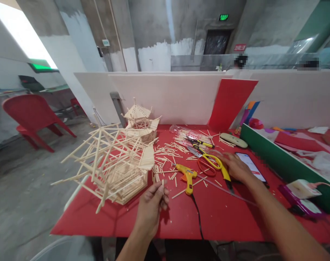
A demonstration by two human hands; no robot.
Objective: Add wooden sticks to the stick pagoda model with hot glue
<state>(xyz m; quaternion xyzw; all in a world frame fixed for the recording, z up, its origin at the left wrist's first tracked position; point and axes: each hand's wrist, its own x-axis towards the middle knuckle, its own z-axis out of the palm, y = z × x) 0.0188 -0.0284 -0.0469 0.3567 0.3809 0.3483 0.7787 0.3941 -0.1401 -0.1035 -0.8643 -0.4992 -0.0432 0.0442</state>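
Observation:
My left hand (151, 206) is closed in a pinch on a short wooden stick (162, 184), held upright near the table's front. Just left of it stands a large model building of wooden sticks (114, 163), with a smaller stick pagoda (139, 121) behind. My right hand (236, 167) reaches out over the red table (181, 217), resting by the yellow-handled scissors (212, 161) and a phone (250, 166); its fingers are blurred. A yellow glue gun (188, 177) lies between my hands, its black cord running to the front edge.
Loose cut sticks (167, 154) litter the table's middle. A clear packet of sticks (186, 135), a second pair of scissors (200, 143) and a pale oval case (233, 140) lie behind. White and red boards stand at the back; a green divider (276, 159) borders the right. A red chair (34, 117) stands left.

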